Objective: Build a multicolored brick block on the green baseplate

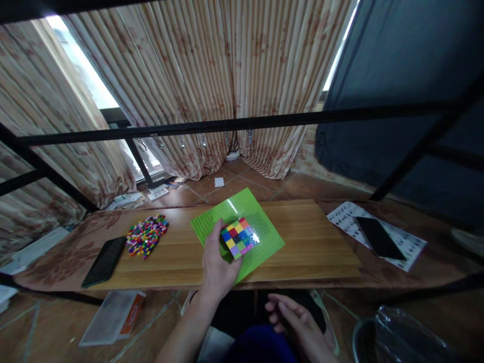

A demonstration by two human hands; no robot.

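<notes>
My left hand [219, 267] is closed around a square block of colourful small bricks [239, 237], thumb on its left side and fingers at its near edge. The block shows rows of red, yellow, blue, orange, purple and pink. Behind and beneath it lies a green studded baseplate [264, 234], set at an angle with its near corner at the table's front edge. Whether the block touches the plate, I cannot tell. Above my lap, in front of the table, my right hand [297, 320] is half curled, fingers a little apart, with nothing visible in it.
A pile of loose coloured bricks [146, 234] lies on the wooden board [313, 247] at the left, beside a dark phone [106, 261]. On the right, another black phone [380, 238] rests on a printed sheet [342, 216]. A clear plastic box [109, 318] stands on the floor.
</notes>
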